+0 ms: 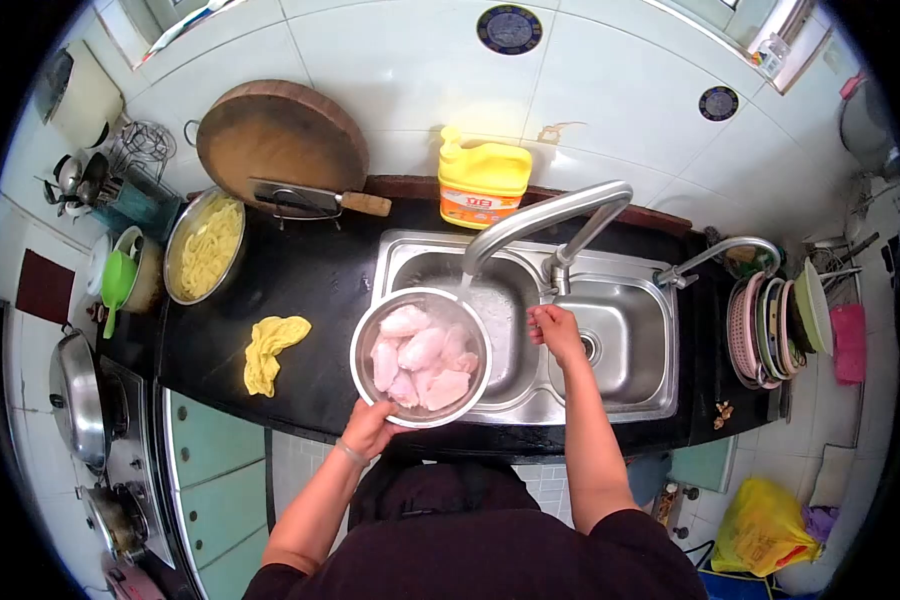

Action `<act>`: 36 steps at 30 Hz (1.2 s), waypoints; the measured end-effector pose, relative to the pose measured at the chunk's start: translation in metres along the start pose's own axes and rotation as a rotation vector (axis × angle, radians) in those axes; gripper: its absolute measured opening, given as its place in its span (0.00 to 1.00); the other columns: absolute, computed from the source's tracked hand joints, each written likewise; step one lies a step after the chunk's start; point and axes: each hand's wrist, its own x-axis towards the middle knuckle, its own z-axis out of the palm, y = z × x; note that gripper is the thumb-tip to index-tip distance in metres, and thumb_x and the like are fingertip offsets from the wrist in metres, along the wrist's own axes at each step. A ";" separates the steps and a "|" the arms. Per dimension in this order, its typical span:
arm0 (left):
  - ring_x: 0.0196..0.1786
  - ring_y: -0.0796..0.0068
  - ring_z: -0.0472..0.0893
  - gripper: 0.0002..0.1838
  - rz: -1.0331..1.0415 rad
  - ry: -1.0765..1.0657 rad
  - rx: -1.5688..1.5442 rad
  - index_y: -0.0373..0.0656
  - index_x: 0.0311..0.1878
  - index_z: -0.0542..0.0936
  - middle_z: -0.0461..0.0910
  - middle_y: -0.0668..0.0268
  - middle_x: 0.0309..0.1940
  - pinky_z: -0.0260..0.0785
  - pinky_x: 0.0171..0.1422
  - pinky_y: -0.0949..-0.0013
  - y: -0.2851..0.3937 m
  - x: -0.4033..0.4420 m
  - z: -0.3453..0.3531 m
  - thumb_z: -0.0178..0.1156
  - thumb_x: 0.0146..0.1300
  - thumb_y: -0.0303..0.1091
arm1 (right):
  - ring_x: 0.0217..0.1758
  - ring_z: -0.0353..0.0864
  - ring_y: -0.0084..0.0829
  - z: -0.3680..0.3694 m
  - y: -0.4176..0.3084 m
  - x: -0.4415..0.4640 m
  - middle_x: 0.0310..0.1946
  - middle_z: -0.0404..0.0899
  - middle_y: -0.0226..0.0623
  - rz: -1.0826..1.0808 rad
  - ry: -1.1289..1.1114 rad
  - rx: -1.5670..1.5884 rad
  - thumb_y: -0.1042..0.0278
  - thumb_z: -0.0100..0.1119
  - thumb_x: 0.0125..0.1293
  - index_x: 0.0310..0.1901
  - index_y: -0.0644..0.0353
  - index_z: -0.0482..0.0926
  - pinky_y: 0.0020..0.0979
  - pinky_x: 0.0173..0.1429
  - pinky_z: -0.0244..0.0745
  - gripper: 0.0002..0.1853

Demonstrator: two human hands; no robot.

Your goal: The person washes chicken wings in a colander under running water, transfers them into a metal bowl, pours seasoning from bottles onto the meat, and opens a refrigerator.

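My left hand [372,428] grips the near-left rim of a steel bowl [359,378] filled with several pale pieces of raw meat [422,348]. The bowl is held over the left edge of the double sink [530,408]. My right hand [555,330] hovers above the divider between the two basins, its fingers curled; whether they hold anything is hidden. A curved faucet [560,222] arches over the left basin, its spout just behind the bowl, and water appears to run from it.
Left of the sink lie a yellow cloth [273,352] and a bowl of yellow slices [210,248]. Behind stand a round cutting board [280,135], a cleaver [310,197] and a yellow jug [483,180]. Racked plates [770,325] are at right, a stove [135,450] at left.
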 end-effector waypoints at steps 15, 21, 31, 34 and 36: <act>0.52 0.54 0.76 0.32 -0.002 -0.002 -0.076 0.34 0.63 0.56 0.68 0.49 0.56 0.77 0.50 0.53 -0.011 0.004 -0.003 0.48 0.52 0.18 | 0.28 0.77 0.21 0.006 -0.014 0.004 0.37 0.80 0.37 -0.097 0.010 -0.011 0.70 0.52 0.64 0.49 0.65 0.75 0.22 0.28 0.73 0.13; 0.49 0.54 0.78 0.31 -0.002 0.027 -0.021 0.32 0.63 0.56 0.69 0.48 0.54 0.78 0.47 0.54 -0.010 0.009 0.000 0.46 0.52 0.18 | 0.36 0.77 0.30 0.037 -0.021 -0.040 0.43 0.76 0.42 -0.471 0.048 -0.308 0.71 0.56 0.59 0.53 0.60 0.72 0.27 0.39 0.74 0.19; 0.49 0.57 0.78 0.32 -0.019 0.037 0.060 0.35 0.62 0.57 0.69 0.52 0.54 0.79 0.45 0.55 -0.012 0.010 0.011 0.47 0.49 0.18 | 0.64 0.59 0.50 0.151 -0.028 -0.059 0.59 0.63 0.47 -0.587 -0.173 -0.884 0.57 0.67 0.49 0.65 0.50 0.58 0.48 0.66 0.52 0.41; 0.51 0.57 0.77 0.33 -0.042 0.010 0.049 0.37 0.63 0.56 0.68 0.53 0.56 0.79 0.46 0.55 -0.010 0.010 0.016 0.47 0.49 0.17 | 0.61 0.62 0.46 0.168 -0.023 -0.066 0.54 0.68 0.42 -0.722 -0.137 -0.961 0.61 0.67 0.44 0.59 0.47 0.67 0.59 0.63 0.49 0.36; 0.52 0.56 0.76 0.33 -0.031 0.007 0.031 0.37 0.63 0.55 0.68 0.54 0.56 0.78 0.47 0.55 -0.011 0.010 0.013 0.46 0.49 0.17 | 0.60 0.63 0.45 0.159 -0.015 -0.072 0.54 0.68 0.41 -0.762 -0.229 -1.043 0.64 0.64 0.46 0.55 0.48 0.70 0.59 0.63 0.49 0.30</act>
